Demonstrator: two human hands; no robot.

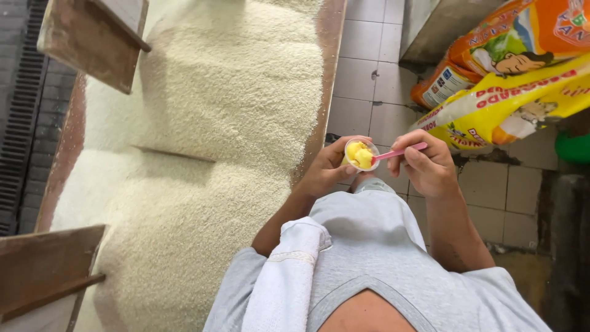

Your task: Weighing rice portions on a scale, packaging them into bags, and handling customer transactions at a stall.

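Left hand (327, 169) is wrapped around a small clear cup (361, 154) of yellow dessert; right hand (428, 163) pinches a pink spoon (399, 152), tip in the cup. Beside them, a big bin of white rice (203, 123); bright sacks (510, 80) over the tiled floor (369, 80).

We see a wooden bin (330, 74) heaped with white rice (215, 123). Right of the bin, we see the tiled floor (369, 80), with yellow and orange sacks (510, 92) lying on it.
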